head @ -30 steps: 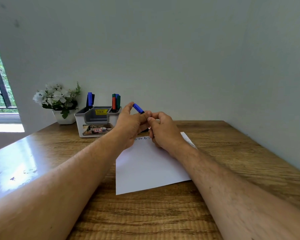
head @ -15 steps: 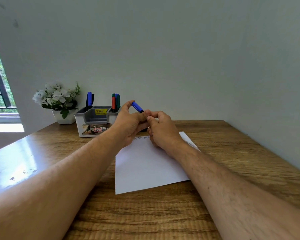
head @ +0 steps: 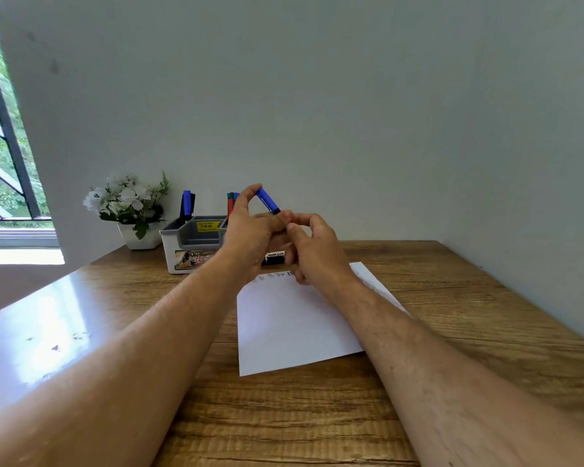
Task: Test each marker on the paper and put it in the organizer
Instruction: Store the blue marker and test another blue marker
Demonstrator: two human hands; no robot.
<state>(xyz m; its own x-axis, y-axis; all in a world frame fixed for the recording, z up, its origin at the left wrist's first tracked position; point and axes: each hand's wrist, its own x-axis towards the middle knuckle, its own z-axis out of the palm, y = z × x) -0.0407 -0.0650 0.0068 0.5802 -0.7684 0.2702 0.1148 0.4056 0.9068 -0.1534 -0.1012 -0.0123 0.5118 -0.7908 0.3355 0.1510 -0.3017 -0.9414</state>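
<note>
My left hand [head: 250, 230] pinches a blue marker cap [head: 268, 200] between its fingertips, just above the far end of the white paper [head: 294, 321]. My right hand [head: 314, 251] is curled round the dark marker body [head: 274, 257], whose label shows between my two hands. The fingertips of both hands meet near the cap's lower end. Several small test scribbles [head: 272, 276] run along the paper's far edge. The grey and white organizer [head: 191, 246] stands behind my left hand, with blue and black markers [head: 186, 203] at its left and red and green ones [head: 230, 202] at its right.
A white pot of white flowers [head: 129, 203] stands left of the organizer against the wall. The wooden table [head: 452, 298] runs to a wall on the right. A window [head: 0, 163] is at the far left, with glare on the table's left part.
Both hands have risen a little above the paper. The blue cap now tilts higher in my left fingers, and the marker's labelled body shows lower between my hands.
</note>
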